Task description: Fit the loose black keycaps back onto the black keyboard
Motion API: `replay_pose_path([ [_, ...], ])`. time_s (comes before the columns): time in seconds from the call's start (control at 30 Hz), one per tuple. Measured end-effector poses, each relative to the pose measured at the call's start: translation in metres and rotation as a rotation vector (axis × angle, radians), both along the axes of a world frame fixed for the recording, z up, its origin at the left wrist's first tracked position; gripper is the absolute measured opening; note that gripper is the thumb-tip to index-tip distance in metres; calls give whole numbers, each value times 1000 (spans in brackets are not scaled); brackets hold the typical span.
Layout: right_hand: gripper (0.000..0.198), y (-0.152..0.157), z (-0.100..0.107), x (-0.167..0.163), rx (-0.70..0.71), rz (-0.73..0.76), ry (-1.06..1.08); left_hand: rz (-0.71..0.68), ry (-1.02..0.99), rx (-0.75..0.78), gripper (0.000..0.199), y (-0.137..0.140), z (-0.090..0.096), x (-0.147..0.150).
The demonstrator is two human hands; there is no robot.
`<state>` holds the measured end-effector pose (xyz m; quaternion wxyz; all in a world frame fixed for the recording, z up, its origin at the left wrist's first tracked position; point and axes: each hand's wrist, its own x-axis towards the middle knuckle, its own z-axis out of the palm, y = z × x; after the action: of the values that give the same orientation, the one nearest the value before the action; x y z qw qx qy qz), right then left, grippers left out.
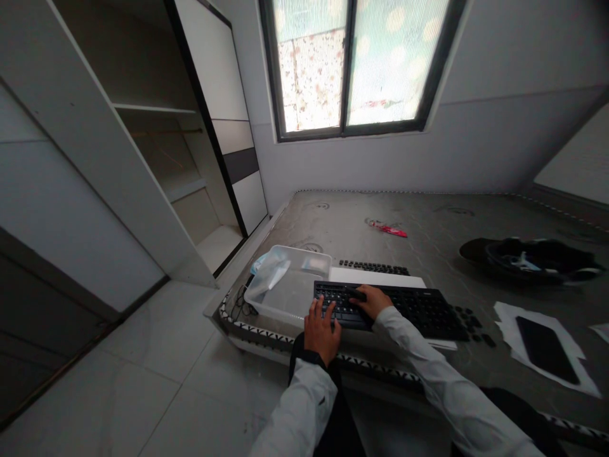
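The keyboard lies on the mattress beneath the fingers: the left hand, loosely spread, touches its left end; the right hand curls around a slim dark object.

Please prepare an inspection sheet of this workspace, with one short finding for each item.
Surface: grey mattress with patterned trim.
Job's things: black keyboard; loose keycaps beyond it and to its right.
Clutter: clear plastic box, red item, dark cap, smartphone on white paper.
Hands: left hand spread on the keyboard; right hand gripping a dark tool above it.
Cables: thin black cable beside the box.
Surroundings: window ahead, open wardrobe at left.
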<state>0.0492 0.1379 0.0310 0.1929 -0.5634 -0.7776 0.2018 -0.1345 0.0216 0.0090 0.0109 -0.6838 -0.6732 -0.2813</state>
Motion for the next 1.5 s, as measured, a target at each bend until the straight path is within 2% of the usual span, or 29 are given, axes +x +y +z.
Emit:
replay_pose_path([
  [0.1, 25, -1, 4, 0, -99, -119, 286, 2, 4, 1, 49, 0, 0, 0],
  [0.2, 29, -2, 9, 2, -169, -163, 445, 0, 17, 0, 49, 0, 1, 0],
  [0.37, 49, -8, 22, 6, -298, -133, 594, 9, 46, 31, 49, -1, 5, 2],
  [0.43, 52, -16, 31, 7, -409, -99, 732, 9, 46, 48, 51, -2, 8, 2],
  [0.57, 52, -36, 55, 10, -728, 0, 1108, -7, 26, 82, 49, -3, 11, 0],
  [0.67, 50, -51, 65, 15, -809, 75, 1171, -38, -37, 92, 42, -5, 16, -3],
  [0.73, 49, -58, 65, 21, -798, 131, 1137, -66, -107, 102, 35, -7, 24, -2],
  [0.83, 51, -65, 61, 30, -705, 169, 1032, -111, -262, 120, 24, -14, 45, 10],
  [0.93, 52, -70, 60, 36, -595, 157, 907, -165, -420, 108, 29, -22, 71, 31],
  [1.0, 56, -72, 63, 39, -563, 161, 829, -232, -453, 109, 33, -24, 85, 44],
  [1.07, 57, -72, 66, 42, -565, 191, 797, -300, -440, 117, 27, -23, 93, 54],
  [1.17, 58, -70, 70, 51, -577, 240, 807, -366, -412, 127, 18, -15, 99, 65],
  [1.3, 57, -63, 73, 71, -563, 281, 811, -415, -413, 120, 24, -1, 101, 76],
  [1.5, 52, -47, 71, 101, -522, 247, 887, -435, -477, -9, 17, 26, 104, 101],
])
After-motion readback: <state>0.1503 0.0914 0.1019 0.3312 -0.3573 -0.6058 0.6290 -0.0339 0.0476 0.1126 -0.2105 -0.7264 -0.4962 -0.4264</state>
